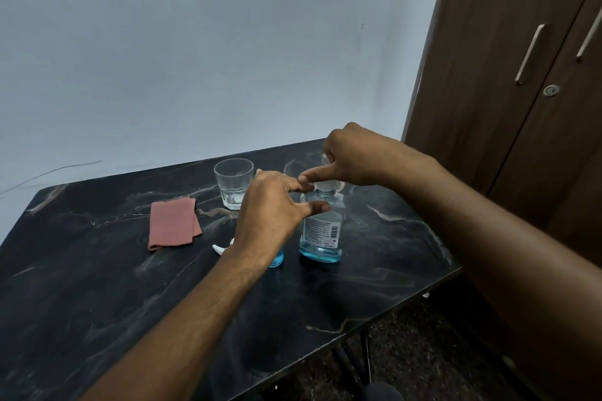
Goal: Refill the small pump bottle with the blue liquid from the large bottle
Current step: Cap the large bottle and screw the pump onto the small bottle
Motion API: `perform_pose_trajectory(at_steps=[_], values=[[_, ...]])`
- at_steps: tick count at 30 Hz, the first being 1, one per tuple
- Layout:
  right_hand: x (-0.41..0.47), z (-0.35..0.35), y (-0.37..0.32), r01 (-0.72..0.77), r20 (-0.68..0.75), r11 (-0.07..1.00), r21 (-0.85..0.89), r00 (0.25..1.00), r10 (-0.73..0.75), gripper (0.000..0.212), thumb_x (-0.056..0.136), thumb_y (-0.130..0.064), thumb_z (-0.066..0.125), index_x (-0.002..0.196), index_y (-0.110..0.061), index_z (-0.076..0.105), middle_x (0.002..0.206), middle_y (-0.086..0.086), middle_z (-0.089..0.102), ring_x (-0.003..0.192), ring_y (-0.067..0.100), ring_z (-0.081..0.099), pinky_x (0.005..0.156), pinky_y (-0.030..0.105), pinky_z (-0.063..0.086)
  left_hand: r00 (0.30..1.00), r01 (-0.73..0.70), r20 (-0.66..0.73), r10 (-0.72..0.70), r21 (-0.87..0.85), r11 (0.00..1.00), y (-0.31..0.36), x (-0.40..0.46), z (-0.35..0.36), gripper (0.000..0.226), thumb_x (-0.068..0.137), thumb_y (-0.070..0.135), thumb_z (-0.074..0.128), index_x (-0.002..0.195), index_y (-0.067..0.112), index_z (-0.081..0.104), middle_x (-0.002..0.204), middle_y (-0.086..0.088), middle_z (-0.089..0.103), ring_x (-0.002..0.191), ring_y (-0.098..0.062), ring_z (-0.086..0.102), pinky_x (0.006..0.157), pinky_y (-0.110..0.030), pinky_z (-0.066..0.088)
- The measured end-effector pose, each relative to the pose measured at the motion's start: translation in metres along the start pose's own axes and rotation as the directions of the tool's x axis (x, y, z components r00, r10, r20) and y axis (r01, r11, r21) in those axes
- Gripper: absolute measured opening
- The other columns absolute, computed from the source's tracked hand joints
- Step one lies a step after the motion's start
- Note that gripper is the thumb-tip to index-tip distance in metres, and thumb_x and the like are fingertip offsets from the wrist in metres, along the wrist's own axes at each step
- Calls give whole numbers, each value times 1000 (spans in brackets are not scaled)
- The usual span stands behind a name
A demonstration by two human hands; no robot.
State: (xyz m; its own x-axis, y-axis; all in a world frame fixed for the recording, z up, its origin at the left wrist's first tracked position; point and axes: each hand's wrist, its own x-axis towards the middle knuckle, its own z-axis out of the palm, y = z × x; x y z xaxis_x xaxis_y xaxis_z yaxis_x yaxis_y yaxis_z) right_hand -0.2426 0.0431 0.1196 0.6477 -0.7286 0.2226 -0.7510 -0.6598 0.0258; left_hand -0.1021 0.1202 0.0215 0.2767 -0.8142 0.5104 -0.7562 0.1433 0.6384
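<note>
Pale wall (195,42), brown wardrobe (521,107) (keyed lock)

Two bottles (321,231) (276,259), one glass (233,184), one cloth (173,223), perhaps one pump (223,247).

Upright clear large bottle (321,231), low blue liquid; just left, small pump bottle (276,259), mostly hidden.
</note>
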Motion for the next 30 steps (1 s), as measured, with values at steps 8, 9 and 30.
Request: perform_pose_trajectory(at_steps=[8, 9, 30], values=[[-22, 10, 18, -58, -133, 990, 128, 988, 75, 88, 70, -91, 25, 64, -10, 58, 64, 7, 61, 59, 21, 59, 62, 40, 54, 999, 21, 28, -21, -25, 999, -2, 0, -3, 56, 57, 59, 85, 104, 28, 80, 114, 5, 76, 113, -10, 65, 94, -29, 53], [-28, 14, 25, -45, -132, 967, 252, 988, 81, 85, 68, -91, 33, 75, -12, 64, 71, 5, 65, 65, 19, 62, 63, 39, 54, 999, 31, 34, -30, -35, 999, -3, 0, -3, 56, 57, 58, 87, 105, 29, 79, 115, 5, 75, 113, -10, 64, 95, -32, 55], [-53, 81, 57, -185, -18, 627, 757, 953, 303, 45, 73, -14, 87, 115, -9, 72, 89, 0, 77, 67, -3, 68, 56, 13, 50, 977, 5, -205, -56, -245, 970, -32, -20, -39, 22, 89, 46, 72, 103, 30, 78, 98, 22, 75, 99, 5, 68, 90, -22, 54]])
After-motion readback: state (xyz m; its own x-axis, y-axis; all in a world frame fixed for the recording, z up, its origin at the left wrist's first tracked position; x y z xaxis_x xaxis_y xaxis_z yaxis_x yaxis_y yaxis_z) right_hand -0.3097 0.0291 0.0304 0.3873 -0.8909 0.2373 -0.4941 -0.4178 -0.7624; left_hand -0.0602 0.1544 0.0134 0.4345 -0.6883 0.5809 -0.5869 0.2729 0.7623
